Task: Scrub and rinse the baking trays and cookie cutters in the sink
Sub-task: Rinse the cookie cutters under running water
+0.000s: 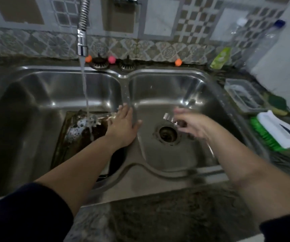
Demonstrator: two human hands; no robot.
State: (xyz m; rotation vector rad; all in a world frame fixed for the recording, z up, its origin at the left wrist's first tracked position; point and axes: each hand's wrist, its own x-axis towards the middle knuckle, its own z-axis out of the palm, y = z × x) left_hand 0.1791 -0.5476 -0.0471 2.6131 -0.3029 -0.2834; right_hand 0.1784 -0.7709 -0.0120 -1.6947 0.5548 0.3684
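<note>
While water runs from the faucet [82,44] into the left basin, a dark baking tray [77,135] lies on that basin's floor, and the stream lands on a small metal cookie cutter [92,119] sitting on the tray amid foam. The left hand [123,124] is spread flat with straight fingers, resting across the tray's right edge and the divider of the double sink [125,88]. Over the right basin, just above the drain [167,135], the right hand [193,126] is blurred; its fingers curl round a shiny metal cookie cutter band [169,117], pinching it near the fingertips.

Along the back ledge stand three small bright balls, two orange and one pink [111,59], with two round metal fittings [99,63] between them. At the right of the ledge leans a green soap pouch [220,58], and behind it stand two clear plastic bottles [263,42] beside a white wall. On the counter to the right of the sink sits a clear plastic container [243,95], then a green and yellow sponge [278,105] just past it, and nearer, a white-handled scrub brush with green bristles [277,131]. Nothing lies between the right hand and the drain; the left forearm crosses over the near part of the tray.
</note>
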